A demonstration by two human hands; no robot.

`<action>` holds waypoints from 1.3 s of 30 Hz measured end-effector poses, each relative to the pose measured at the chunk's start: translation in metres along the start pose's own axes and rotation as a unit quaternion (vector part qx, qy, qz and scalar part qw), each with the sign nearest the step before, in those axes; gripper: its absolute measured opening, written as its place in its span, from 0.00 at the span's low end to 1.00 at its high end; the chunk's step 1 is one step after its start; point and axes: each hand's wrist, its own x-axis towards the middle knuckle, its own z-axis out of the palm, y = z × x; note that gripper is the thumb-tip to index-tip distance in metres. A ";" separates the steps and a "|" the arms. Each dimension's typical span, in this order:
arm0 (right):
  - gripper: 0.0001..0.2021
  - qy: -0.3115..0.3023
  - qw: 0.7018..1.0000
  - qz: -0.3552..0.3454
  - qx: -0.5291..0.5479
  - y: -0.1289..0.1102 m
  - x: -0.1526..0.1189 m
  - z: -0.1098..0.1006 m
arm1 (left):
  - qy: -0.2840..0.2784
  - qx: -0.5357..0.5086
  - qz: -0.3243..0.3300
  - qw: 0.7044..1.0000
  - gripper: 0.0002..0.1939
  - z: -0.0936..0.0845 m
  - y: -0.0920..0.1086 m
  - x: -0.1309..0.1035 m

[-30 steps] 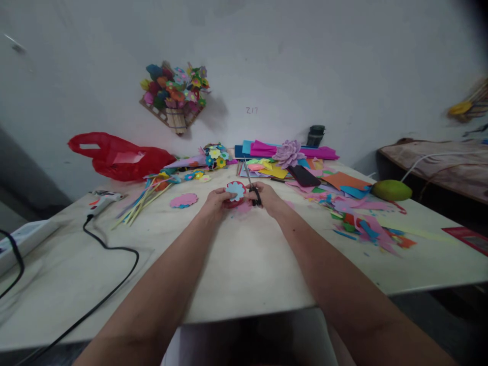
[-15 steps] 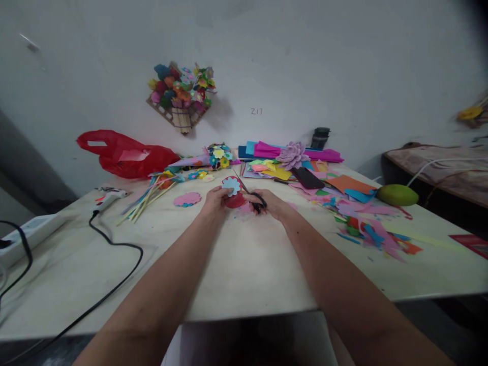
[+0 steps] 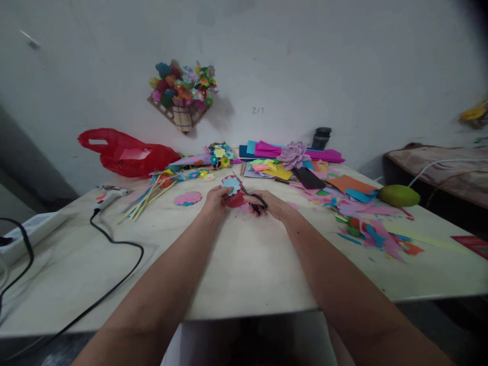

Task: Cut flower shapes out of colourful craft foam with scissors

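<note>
Two pieces, a light-blue flower cutout [image 3: 230,185] and a red piece [image 3: 235,200] behind it, are being pinched between the thumb and fingers of the left hand [image 3: 215,200], over the pale surface [image 3: 247,274]. Black-handled scissors [image 3: 261,205] are being gripped by the right hand [image 3: 270,203], and their blades are being pointed away from the body, beside the red piece; whether it is being cut cannot be told. To the left, a pink scalloped piece [image 3: 188,197] is being underlaid by a blue one, while a white glue gun [image 3: 110,197] is being trailed by a black cord [image 3: 125,243]. Farther back, a red plastic bag [image 3: 131,157] is being seen near the wall. To the right, loose coloured scraps [image 3: 375,236] are being shown near a green fruit [image 3: 399,195], and a purple flower [image 3: 294,154] is being surrounded by bright sheets [image 3: 280,172] behind a dark flat object [image 3: 308,178].
</note>
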 end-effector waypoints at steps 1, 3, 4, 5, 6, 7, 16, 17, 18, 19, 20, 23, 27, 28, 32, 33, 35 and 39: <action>0.15 0.002 1.000 0.001 -0.001 -0.001 0.000 0.000 | 0.000 0.001 -0.001 1.000 0.10 0.000 0.000 0.000; 0.15 0.007 1.000 0.004 -0.003 -0.002 -0.001 0.001 | -0.004 0.004 0.000 1.000 0.09 0.000 0.000 0.000; 0.15 0.009 1.000 0.005 -0.004 -0.003 -0.001 0.001 | -0.007 0.007 0.000 1.000 0.09 0.000 0.000 0.000; 0.15 0.009 1.000 0.006 -0.005 -0.003 -0.001 0.001 | -0.010 0.010 0.001 1.000 0.08 0.000 0.000 0.000; 0.15 0.008 1.000 0.006 -0.006 -0.003 -0.001 0.001 | -0.011 0.012 0.001 1.000 0.08 0.000 0.000 0.000; 0.15 0.007 1.000 0.006 -0.006 -0.003 -0.001 0.001 | -0.011 0.013 0.002 1.000 0.08 0.000 0.000 0.000; 0.15 -0.008 1.000 -0.001 -0.017 0.001 0.000 -0.001 | -0.012 0.002 0.004 1.000 0.11 -0.002 0.000 0.002; 0.14 -0.010 1.000 -0.001 -0.019 0.001 0.000 -0.001 | -0.014 0.002 0.004 1.000 0.11 -0.002 0.000 0.001; 0.14 -0.011 1.000 -0.001 -0.022 0.001 0.001 -0.001 | -0.013 0.001 0.005 1.000 0.11 -0.002 0.000 0.001; 0.14 -0.012 1.000 -0.002 -0.025 0.001 0.001 -0.001 | -0.013 0.001 0.005 1.000 0.10 -0.001 0.000 0.001; 0.14 -0.012 1.000 -0.002 -0.027 0.002 0.001 -0.001 | -0.011 0.001 0.006 1.000 0.09 -0.001 0.001 0.000; 0.14 -0.011 0.999 0.001 -0.032 0.002 0.002 -0.001 | -0.007 -0.001 0.005 1.000 0.08 0.001 0.002 -0.002; 0.14 -0.008 0.999 0.003 -0.035 0.002 0.002 0.000 | -0.005 0.001 0.002 1.000 0.07 0.002 0.003 -0.003; 0.14 -0.009 0.999 0.002 -0.035 0.002 0.002 0.000 | -0.004 0.000 0.001 1.000 0.07 0.002 0.003 -0.003; 0.14 -0.012 0.999 -0.001 -0.033 0.004 0.003 -0.001 | 0.000 -0.004 0.002 1.000 0.08 0.001 0.002 -0.002; 0.14 -0.012 0.999 -0.002 -0.031 0.004 0.003 -0.002 | -0.001 -0.004 0.001 1.000 0.08 0.001 0.002 -0.002; 0.15 -0.012 1.000 -0.004 -0.029 0.006 0.004 -0.002 | 0.000 -0.003 0.000 1.000 0.08 0.001 0.002 -0.001; 0.15 -0.004 1.000 0.003 -0.024 0.009 0.005 -0.002 | -0.003 -0.007 -0.005 1.000 0.08 0.001 0.002 -0.001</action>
